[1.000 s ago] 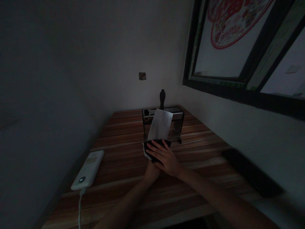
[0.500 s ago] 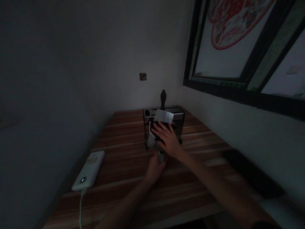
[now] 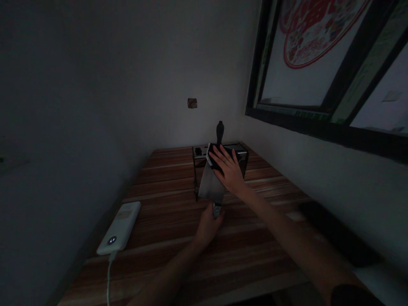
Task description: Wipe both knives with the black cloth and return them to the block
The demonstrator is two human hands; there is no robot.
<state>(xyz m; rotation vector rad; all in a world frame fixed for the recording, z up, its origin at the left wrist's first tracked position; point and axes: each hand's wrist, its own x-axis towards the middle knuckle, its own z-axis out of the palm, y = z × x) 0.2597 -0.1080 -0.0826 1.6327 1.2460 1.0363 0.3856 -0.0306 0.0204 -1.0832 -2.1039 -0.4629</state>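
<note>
My left hand (image 3: 208,223) is wrapped around the handle of a kitchen cleaver (image 3: 211,186), whose broad grey blade points up and away from me. Flat against the upper part of that blade lies a black cloth (image 3: 211,156) with a pale edge; its exact kind is hard to make out in the dim light. My right hand (image 3: 230,172) presses the cloth down with fingers spread over it, hiding the blade's far end. Just behind stands a knife rack (image 3: 195,172) with a metal frame, and a dark handle (image 3: 219,131) sticks up out of it.
A white power bank (image 3: 119,229) with a cable (image 3: 109,276) lies on the left of the striped wooden table (image 3: 159,212). On the right, a long dark object (image 3: 338,231) rests along the wall. A dark-framed window (image 3: 287,111) is above it.
My right hand and the cloth have slid up the blade, away from the handle, so the blade's lower part now shows. My left hand stays on the handle, almost unmoved.
</note>
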